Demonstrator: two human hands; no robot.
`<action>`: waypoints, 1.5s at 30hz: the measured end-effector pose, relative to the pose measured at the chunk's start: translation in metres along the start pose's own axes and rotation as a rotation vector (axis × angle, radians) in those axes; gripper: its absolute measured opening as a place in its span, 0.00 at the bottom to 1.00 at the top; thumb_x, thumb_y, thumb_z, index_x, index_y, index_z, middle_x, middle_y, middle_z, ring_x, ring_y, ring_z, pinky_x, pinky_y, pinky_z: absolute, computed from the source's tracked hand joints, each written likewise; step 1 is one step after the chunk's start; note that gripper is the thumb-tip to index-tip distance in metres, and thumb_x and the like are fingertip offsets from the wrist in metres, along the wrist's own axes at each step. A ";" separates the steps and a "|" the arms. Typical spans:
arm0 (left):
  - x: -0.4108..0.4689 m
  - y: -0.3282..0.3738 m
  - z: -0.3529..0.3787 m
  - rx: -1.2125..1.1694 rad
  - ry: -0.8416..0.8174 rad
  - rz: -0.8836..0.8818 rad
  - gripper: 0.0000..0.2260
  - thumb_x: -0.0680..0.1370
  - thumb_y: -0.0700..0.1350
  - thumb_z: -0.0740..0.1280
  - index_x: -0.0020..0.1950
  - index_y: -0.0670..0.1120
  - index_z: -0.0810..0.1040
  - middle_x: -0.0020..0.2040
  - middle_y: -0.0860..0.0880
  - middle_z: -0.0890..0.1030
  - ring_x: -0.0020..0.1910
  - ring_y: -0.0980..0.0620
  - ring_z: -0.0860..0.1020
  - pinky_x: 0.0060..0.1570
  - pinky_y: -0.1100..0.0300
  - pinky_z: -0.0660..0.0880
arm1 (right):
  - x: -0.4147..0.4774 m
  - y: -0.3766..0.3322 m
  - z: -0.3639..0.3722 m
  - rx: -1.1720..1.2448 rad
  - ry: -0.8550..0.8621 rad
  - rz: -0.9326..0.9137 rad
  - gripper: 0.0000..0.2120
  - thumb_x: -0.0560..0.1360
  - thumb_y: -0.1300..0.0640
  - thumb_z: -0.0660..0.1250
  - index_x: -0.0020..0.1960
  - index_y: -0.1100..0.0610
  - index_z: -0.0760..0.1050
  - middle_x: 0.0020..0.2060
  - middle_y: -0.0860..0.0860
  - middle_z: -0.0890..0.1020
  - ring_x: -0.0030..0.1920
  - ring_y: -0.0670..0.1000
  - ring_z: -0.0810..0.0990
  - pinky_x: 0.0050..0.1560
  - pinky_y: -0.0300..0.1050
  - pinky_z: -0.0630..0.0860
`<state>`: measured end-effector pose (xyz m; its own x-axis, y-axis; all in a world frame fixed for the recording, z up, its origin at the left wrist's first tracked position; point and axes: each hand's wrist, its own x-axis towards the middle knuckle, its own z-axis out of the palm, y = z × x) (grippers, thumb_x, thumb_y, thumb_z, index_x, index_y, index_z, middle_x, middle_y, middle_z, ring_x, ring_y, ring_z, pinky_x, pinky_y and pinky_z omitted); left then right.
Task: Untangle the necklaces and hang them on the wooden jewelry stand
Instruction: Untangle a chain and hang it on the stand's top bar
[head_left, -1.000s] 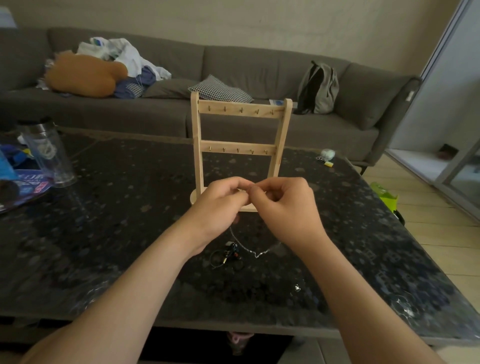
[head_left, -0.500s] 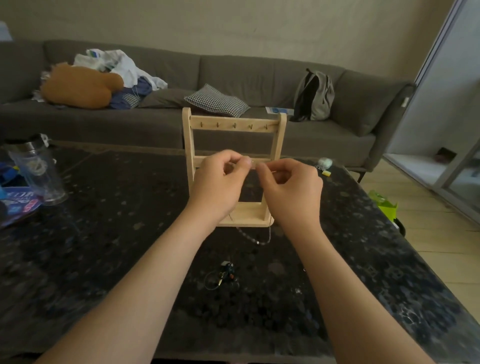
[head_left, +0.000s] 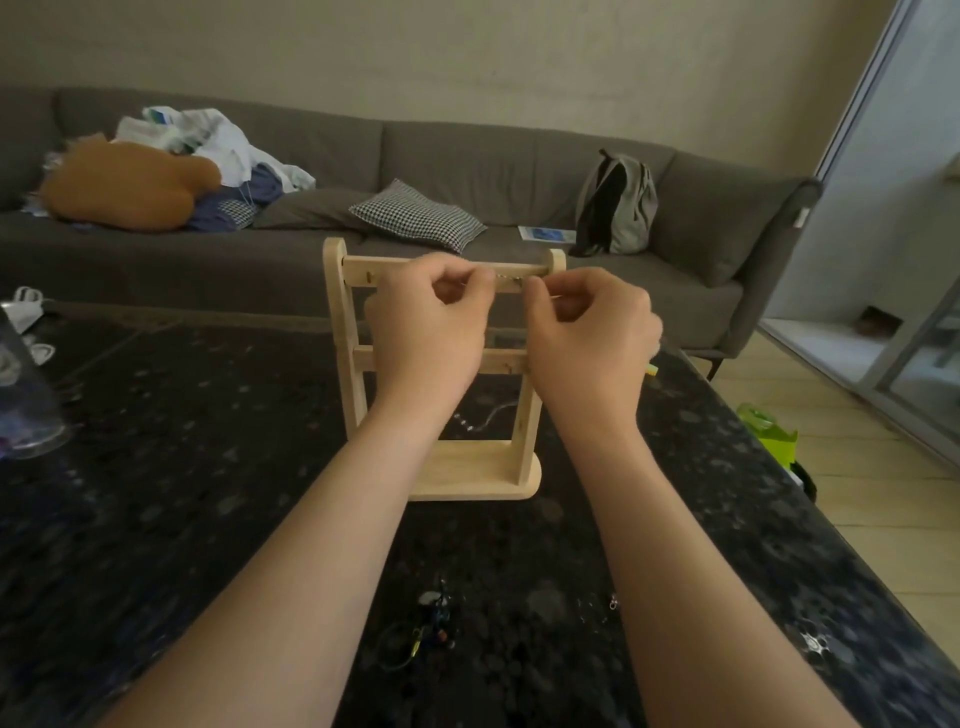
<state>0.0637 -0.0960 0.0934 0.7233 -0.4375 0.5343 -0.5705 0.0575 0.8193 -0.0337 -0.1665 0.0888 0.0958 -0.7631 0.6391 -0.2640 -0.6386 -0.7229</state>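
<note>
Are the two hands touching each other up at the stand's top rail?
Apart. The head view shows a gap between the left hand and right hand, bridged by a short stretch of necklace chain in front of the stand's top rail.

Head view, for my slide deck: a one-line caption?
Left hand and right hand pinch a necklace chain at the top bar of the wooden jewelry stand.

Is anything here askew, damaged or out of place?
Nothing stands out. The pale wooden jewelry stand stands upright on the dark speckled table; the left hand and right hand pinch a thin silver chain at its top bar.
</note>
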 end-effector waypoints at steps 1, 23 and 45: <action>0.001 -0.001 0.001 0.029 0.040 0.053 0.05 0.83 0.49 0.73 0.56 0.51 0.88 0.47 0.58 0.86 0.45 0.65 0.81 0.44 0.80 0.72 | 0.001 0.001 0.003 -0.002 0.006 -0.010 0.05 0.81 0.50 0.74 0.51 0.50 0.85 0.37 0.39 0.82 0.39 0.39 0.82 0.47 0.29 0.76; -0.020 -0.041 0.013 0.189 0.026 0.352 0.10 0.81 0.45 0.76 0.61 0.46 0.81 0.43 0.55 0.83 0.37 0.60 0.81 0.38 0.67 0.78 | -0.011 0.026 0.016 -0.003 -0.067 -0.035 0.05 0.80 0.51 0.74 0.53 0.49 0.87 0.42 0.41 0.87 0.45 0.45 0.86 0.54 0.53 0.85; -0.081 -0.045 -0.026 0.388 -0.478 -0.059 0.07 0.82 0.46 0.74 0.58 0.55 0.85 0.51 0.57 0.85 0.53 0.56 0.83 0.58 0.50 0.84 | -0.066 0.041 -0.062 -0.219 -0.438 0.194 0.06 0.83 0.58 0.69 0.55 0.52 0.85 0.42 0.49 0.87 0.41 0.46 0.86 0.44 0.39 0.82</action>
<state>0.0413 -0.0400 0.0188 0.5551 -0.7887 0.2643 -0.6994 -0.2706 0.6615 -0.1103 -0.1366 0.0333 0.4050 -0.8653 0.2954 -0.5069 -0.4814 -0.7150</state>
